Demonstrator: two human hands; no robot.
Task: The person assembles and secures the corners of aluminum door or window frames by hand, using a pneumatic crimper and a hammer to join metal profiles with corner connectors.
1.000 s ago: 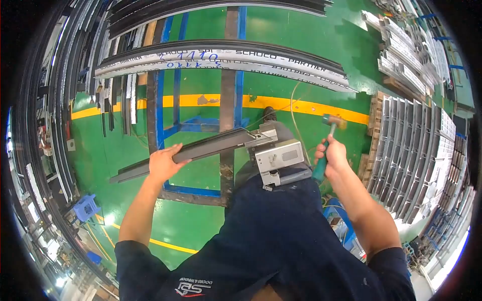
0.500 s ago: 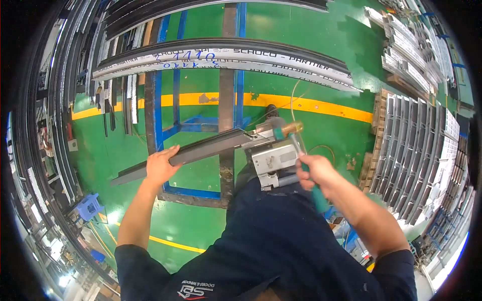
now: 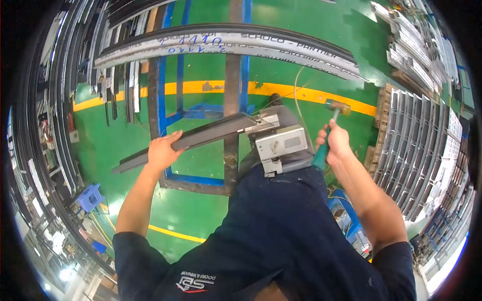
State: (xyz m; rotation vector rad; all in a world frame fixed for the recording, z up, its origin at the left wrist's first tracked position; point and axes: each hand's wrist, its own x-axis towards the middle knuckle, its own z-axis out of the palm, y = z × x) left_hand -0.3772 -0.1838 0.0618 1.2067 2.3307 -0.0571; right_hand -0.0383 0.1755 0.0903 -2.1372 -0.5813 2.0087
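Note:
My left hand (image 3: 164, 151) is closed around a long dark profile (image 3: 206, 132), which slopes up to the right across a blue trestle. At its right end the profile meets a silver metal fixture (image 3: 281, 142) in front of my thigh. My right hand (image 3: 335, 142) grips a mallet by its green handle (image 3: 320, 157). The mallet head (image 3: 338, 106), teal at one side and yellowish at the other, is up to the right of the fixture and apart from it.
A wrapped profile (image 3: 241, 42) with blue handwriting spans the blue trestle (image 3: 161, 100) ahead. Stacked profiles (image 3: 416, 150) lie on a pallet at right, and racks of long profiles (image 3: 50, 100) line the left. A thin cable (image 3: 297, 95) hangs beyond the fixture. A blue stool (image 3: 90, 197) stands at lower left.
My right hand has moved right with the mallet, and the mallet head has swung away from the fixture. My left hand still holds the dark profile. The view has shifted slightly.

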